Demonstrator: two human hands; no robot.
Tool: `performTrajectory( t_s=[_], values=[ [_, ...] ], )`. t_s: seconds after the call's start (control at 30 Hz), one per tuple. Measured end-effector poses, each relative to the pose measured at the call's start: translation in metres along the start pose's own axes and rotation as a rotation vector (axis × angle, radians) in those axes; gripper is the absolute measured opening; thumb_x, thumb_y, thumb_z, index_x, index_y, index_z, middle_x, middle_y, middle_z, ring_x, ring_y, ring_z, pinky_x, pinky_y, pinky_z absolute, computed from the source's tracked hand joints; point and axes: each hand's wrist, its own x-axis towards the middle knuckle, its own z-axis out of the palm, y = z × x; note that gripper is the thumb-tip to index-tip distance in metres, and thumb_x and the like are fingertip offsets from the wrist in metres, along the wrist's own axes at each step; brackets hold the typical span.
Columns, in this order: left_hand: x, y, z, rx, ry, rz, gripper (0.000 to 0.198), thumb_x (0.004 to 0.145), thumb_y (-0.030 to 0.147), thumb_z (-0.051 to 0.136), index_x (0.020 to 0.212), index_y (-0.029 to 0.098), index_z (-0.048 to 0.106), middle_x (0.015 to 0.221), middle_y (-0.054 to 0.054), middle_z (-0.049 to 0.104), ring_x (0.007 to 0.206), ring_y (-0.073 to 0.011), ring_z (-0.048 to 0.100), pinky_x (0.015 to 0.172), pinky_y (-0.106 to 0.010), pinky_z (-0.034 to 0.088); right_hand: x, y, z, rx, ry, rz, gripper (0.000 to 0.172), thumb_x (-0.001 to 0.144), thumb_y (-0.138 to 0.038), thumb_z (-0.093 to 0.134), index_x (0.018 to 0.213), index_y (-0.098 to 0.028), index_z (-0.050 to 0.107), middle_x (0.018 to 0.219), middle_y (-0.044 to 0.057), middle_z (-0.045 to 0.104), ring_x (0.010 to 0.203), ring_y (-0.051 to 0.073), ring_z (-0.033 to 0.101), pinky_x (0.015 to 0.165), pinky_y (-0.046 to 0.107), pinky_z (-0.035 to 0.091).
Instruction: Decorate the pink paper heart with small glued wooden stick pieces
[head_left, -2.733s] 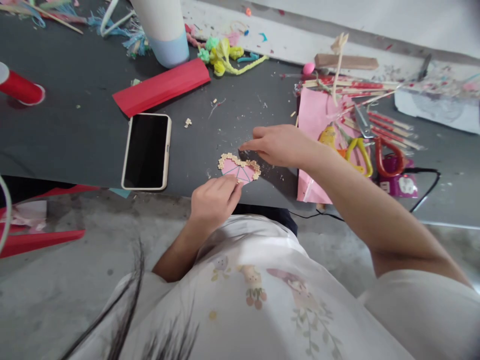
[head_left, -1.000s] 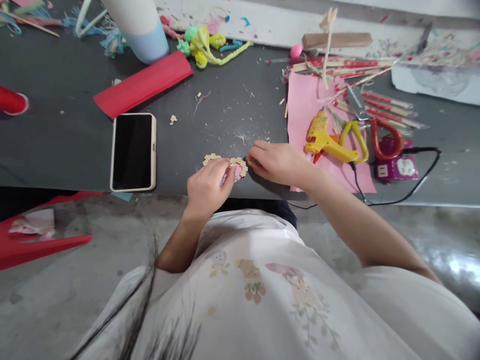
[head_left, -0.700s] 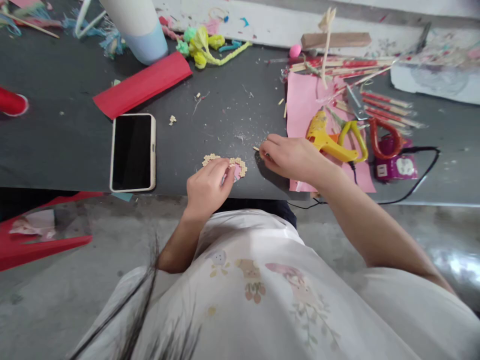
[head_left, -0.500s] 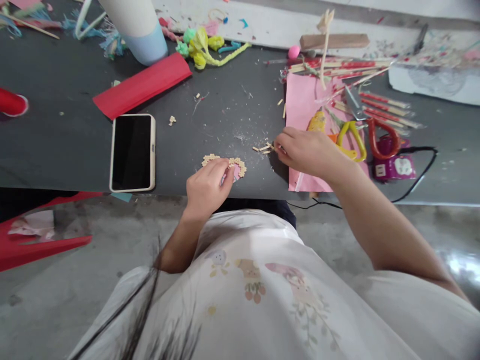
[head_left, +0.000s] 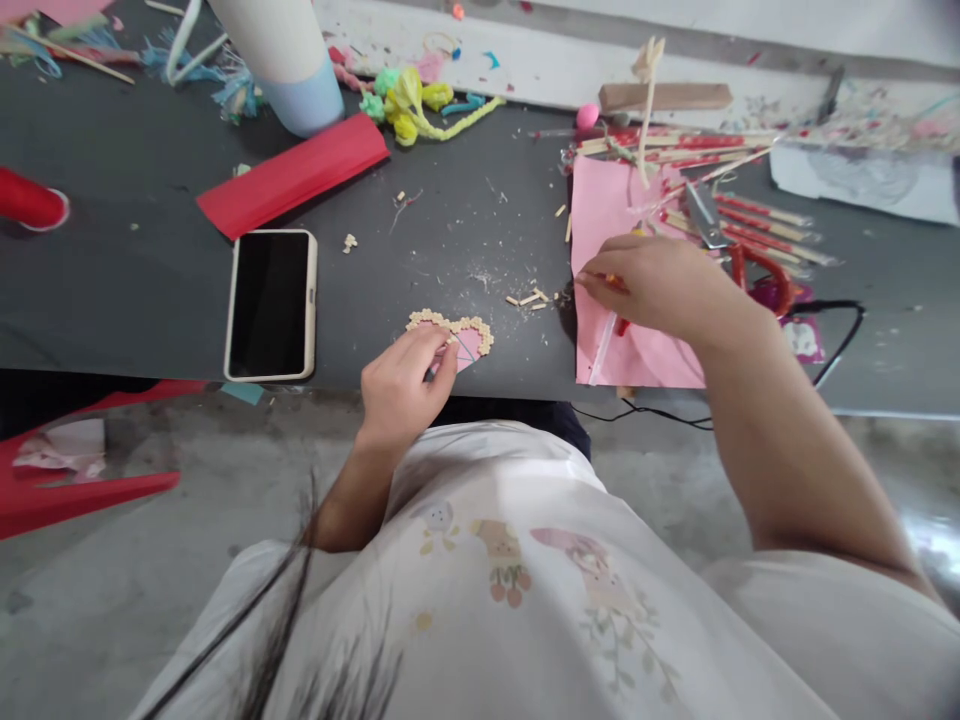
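A pink heart-shaped piece (head_left: 466,347) edged with small pale wooden bits lies near the table's front edge. My left hand (head_left: 409,380) rests over its left side, thumb and index finger pinched together; what they hold is too small to make out. Over the pink sheet (head_left: 596,215) is my right hand (head_left: 649,285), its fingers closed around something orange, probably a scissor handle, mostly covered by the hand. Several short wooden sticks (head_left: 531,298) lie between my two hands.
A phone (head_left: 270,305) and a red folded sheet (head_left: 296,175) lie at the left, with a white-blue cup (head_left: 300,95) behind. Wrapped sticks (head_left: 772,215), red-handled scissors (head_left: 780,285) and a black cable (head_left: 844,345) are at the right.
My right hand has moved right and slightly up, from the short sticks onto the pink sheet, now covering the yellow handle. My left hand has shifted slightly left, showing more of the heart.
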Motion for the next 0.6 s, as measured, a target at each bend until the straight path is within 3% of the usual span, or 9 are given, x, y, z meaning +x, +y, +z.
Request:
performTrajectory(
  t_s=[0.13, 0.27, 0.4, 0.5, 0.6],
  values=[
    [-0.008, 0.003, -0.009, 0.046, -0.061, -0.004, 0.010, 0.090, 0.021, 0.060, 0.092, 0.018, 0.068, 0.090, -0.004, 0.077, 0.078, -0.0124, 0.071, 0.074, -0.021, 0.052, 0.002, 0.000, -0.007, 0.046, 0.057, 0.036, 0.028, 0.094, -0.029, 0.051, 0.083, -0.016, 0.073, 0.093, 0.009, 0.074, 0.088, 0.022, 0.063, 0.066, 0.032, 0.037],
    [-0.018, 0.006, -0.015, 0.065, -0.069, 0.016, 0.009, 0.088, 0.019, 0.060, 0.093, 0.017, 0.067, 0.090, -0.004, 0.077, 0.083, -0.0150, 0.072, 0.078, -0.024, 0.053, 0.006, -0.005, -0.012, 0.079, 0.067, 0.102, 0.013, 0.083, -0.020, 0.059, 0.084, -0.018, 0.072, 0.094, 0.009, 0.074, 0.089, 0.023, 0.062, 0.071, 0.033, 0.040],
    [-0.026, 0.007, -0.016, 0.081, -0.066, 0.028, 0.010, 0.088, 0.018, 0.060, 0.095, 0.018, 0.067, 0.092, -0.004, 0.077, 0.085, -0.0158, 0.073, 0.079, -0.024, 0.054, 0.009, -0.009, -0.014, 0.072, 0.053, 0.150, 0.012, 0.082, -0.022, 0.059, 0.088, -0.018, 0.069, 0.094, 0.011, 0.073, 0.083, 0.023, 0.060, 0.067, 0.033, 0.037],
    [-0.029, 0.008, -0.016, 0.090, -0.068, 0.020, 0.010, 0.087, 0.017, 0.061, 0.096, 0.017, 0.067, 0.093, -0.005, 0.077, 0.086, -0.0164, 0.073, 0.079, -0.025, 0.055, 0.009, -0.009, -0.014, -0.005, 0.029, 0.190, 0.025, 0.091, -0.035, 0.052, 0.079, -0.017, 0.065, 0.087, 0.012, 0.072, 0.076, 0.022, 0.058, 0.063, 0.033, 0.031],
    [-0.030, 0.009, -0.015, 0.098, -0.061, 0.003, 0.008, 0.088, 0.017, 0.060, 0.093, 0.017, 0.066, 0.091, -0.005, 0.077, 0.085, -0.0161, 0.073, 0.079, -0.024, 0.054, 0.007, -0.010, -0.014, -0.058, 0.013, 0.189, 0.034, 0.095, -0.035, 0.044, 0.074, -0.017, 0.063, 0.087, 0.014, 0.072, 0.078, 0.024, 0.059, 0.064, 0.035, 0.031]
  ],
)
